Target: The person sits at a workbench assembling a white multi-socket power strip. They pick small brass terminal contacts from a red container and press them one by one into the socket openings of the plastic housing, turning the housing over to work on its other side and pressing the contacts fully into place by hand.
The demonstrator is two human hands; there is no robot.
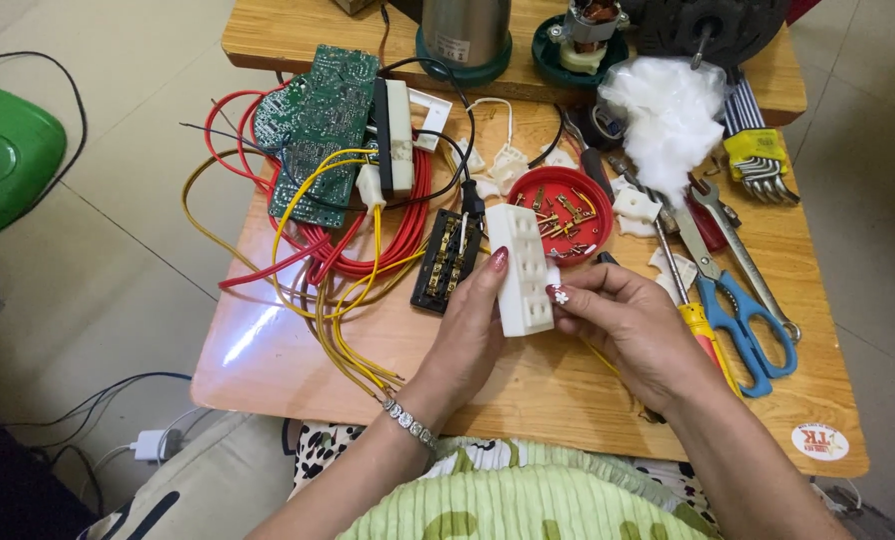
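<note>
Left hand (468, 335): wrapped around the left edge of the white socket block (523, 268), thumb up along its side, fingers behind it; a bracelet sits at the wrist.
Right hand (633, 325): fingertips pinch the near right corner of the same block; the rest of the hand is curled loosely.
Socket block: held just above the wooden bench (568, 390), at its middle, between both hands. Its long axis runs near to far, tilted slightly left at the far end, socket face turned up and right.
Which hand is nearer: both touch it; the left carries most of its length, the right only the near end.
Black terminal strip (448, 262): lies on the bench just left of the block, its length roughly parallel.
Red dish (568, 215): holds small brass parts, just beyond the block to the far right.
Wires (353, 255): red and yellow, looped far left, under a green circuit board (320, 125).
Tools: blue-handled scissors (743, 315) and a yellow-handled screwdriver (708, 340) lie right of the right hand.
</note>
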